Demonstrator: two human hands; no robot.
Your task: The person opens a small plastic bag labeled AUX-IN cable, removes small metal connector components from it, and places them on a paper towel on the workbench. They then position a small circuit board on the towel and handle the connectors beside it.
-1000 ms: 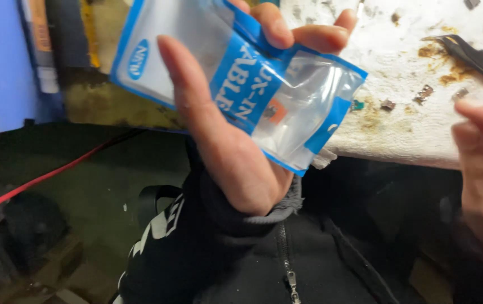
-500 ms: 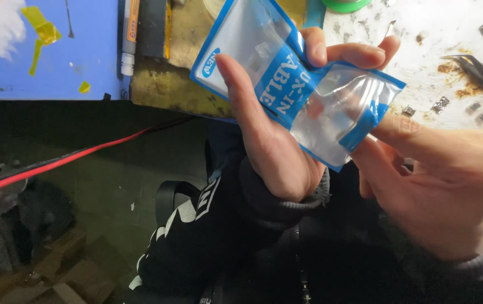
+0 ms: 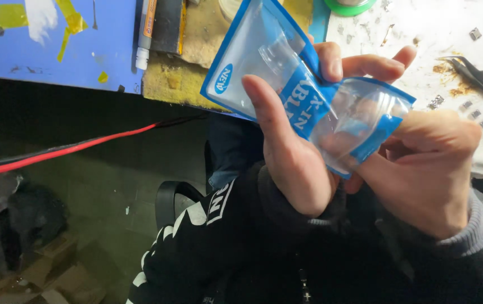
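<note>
My left hand point(image 3: 292, 152) holds a blue and clear plastic pouch point(image 3: 264, 62) upright in front of my chest, thumb across its front and fingers behind it. My right hand point(image 3: 427, 169) is at the pouch's open right end, and its fingers show through the clear plastic inside the bag. What the right fingers hold inside, if anything, is hidden.
A worn white work surface point(image 3: 433, 34) carries black tweezers point(image 3: 481, 79) and several tiny dark parts. A blue mat point(image 3: 56, 39) lies at the left with a marker pen point(image 3: 144, 34) on it. A red cable point(image 3: 84, 146) runs below the bench edge.
The right hand came in from the right edge and pushed its fingers into the pouch's open end. The left hand kept holding the pouch, shifting slightly right in view.
</note>
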